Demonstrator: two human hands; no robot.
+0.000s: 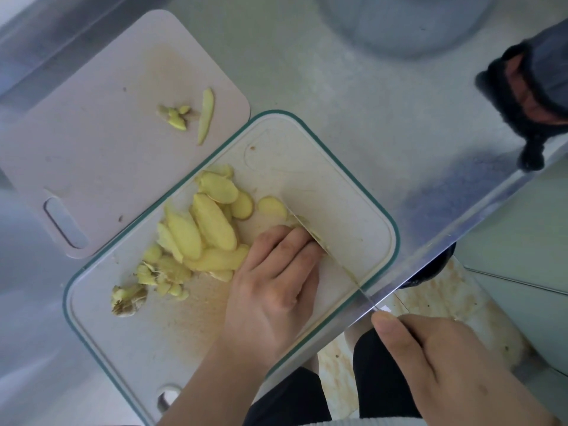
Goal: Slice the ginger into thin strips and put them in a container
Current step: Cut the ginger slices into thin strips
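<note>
We see the left hand (273,281) resting on the green-rimmed cutting board (362,216), fingers curled down over a small stack of ginger slices at the knife blade (310,233). The right hand (436,361) grips the knife handle at the near right, off the counter edge, thumb lying along the top. The blade runs edge-on from that hand to the fingertips (302,235) of the left. A loose pile of ginger slices (209,229) lies on the same board, just left of the left hand; ginger trimmings (129,298) sit at the pile's near-left end. On the pink cutting board (92,155), far left, we note a few ginger scraps (176,116). A clear container (408,23) stands at the far edge of the steel counter (353,96).
</note>
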